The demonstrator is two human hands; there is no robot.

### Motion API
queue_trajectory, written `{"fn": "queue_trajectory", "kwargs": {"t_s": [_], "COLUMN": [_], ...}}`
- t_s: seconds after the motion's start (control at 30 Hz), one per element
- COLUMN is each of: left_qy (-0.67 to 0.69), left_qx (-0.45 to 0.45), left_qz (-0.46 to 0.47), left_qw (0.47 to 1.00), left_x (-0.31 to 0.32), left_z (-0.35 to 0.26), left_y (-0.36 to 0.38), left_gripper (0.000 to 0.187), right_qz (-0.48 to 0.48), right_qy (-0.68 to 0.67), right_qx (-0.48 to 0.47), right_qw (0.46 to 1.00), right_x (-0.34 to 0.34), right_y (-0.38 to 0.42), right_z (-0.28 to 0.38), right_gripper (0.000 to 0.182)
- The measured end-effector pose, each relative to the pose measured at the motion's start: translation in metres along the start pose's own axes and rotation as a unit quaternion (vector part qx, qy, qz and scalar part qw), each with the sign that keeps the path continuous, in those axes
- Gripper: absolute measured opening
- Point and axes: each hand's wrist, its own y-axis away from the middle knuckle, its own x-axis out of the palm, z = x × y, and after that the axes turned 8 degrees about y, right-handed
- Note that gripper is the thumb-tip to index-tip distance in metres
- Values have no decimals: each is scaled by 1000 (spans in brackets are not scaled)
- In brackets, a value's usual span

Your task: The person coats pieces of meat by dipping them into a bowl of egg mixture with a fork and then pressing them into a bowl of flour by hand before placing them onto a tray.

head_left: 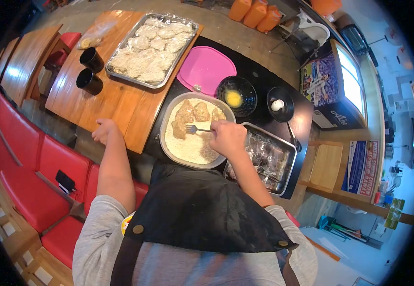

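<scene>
My right hand [228,138] is closed on a fork [198,129], its tines at a coated piece [180,128] in a tub of crumbs [188,150]. Two more coated pieces lie toward the tub's far side. My left hand [105,131] rests near the wooden table's edge, fingers apart, holding nothing. To the right of the tub, partly behind my right forearm, is a metal tray [270,159] of dark pieces. A black bowl [237,96] with yellow liquid stands beyond the tub, beside a pink lid [207,69].
A foil-lined tray [152,49] of coated pieces, two black cups [90,82] and a plastic bag [94,36] are on the wooden table [121,106]. A dark pan [280,104] holding something white stands at the right. Red seats [20,186] line the left.
</scene>
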Motion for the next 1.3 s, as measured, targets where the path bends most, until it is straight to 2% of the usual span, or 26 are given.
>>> {"fn": "queue_trajectory", "kwargs": {"t_s": [0.2,0.33,0.43,0.5,0.53,0.6,0.7,0.8,0.87,0.9,0.93,1.0,1.07,1.2,1.27,1.3], "left_qy": [39,17,23,27,26,16,-12,-30,-10,-6,-11,-25,-40,-82,-104,-112], "left_qx": [-2,19,1,2,2,3,5,-10,-23,-39,-15,-33,-11,2,9,10], "left_qz": [10,-15,35,21,22,30,17,17,31,13,29,6,27,70,96,110], "left_qw": [999,1000,999,999,999,999,1000,999,999,999,999,999,999,994,990,988], "left_x": [4,11,-2,-1,-3,-6,-3,5,11,8,6,5,7,6,5,6], "left_z": [4,7,1,1,0,-2,-1,1,4,2,0,0,-2,-2,1,2], "left_y": [-1,-7,1,2,2,6,4,-3,-9,-3,2,0,1,-3,2,6], "left_gripper": [63,64,66,65,65,64,61,61,63,63,63,64,64,64,65,65], "right_qz": [-7,-3,-17,-56,-56,-19,-56,-84,-58,-79,-98,-83,-84,-56,-15,-36], "right_qy": [-2,19,25,-4,-3,-91,-193,-160,-109,-113,-118,-118,-115,-94,-81,-81], "right_qx": [-33,-17,13,98,99,253,345,403,420,417,417,398,385,234,231,223], "right_qw": [999,1000,999,994,993,963,917,897,899,898,896,906,912,966,970,971], "right_x": [1,-12,-29,-40,-42,-42,-4,35,55,62,71,81,73,52,71,85], "right_y": [4,7,9,11,11,10,8,1,-7,-10,-11,-14,-7,20,14,9], "right_z": [4,6,-6,-23,-34,-62,-121,-145,-144,-139,-134,-133,-136,-152,-154,-153], "right_gripper": [9,10,12,11,11,11,10,13,15,14,14,14,11,13,16,17]}}
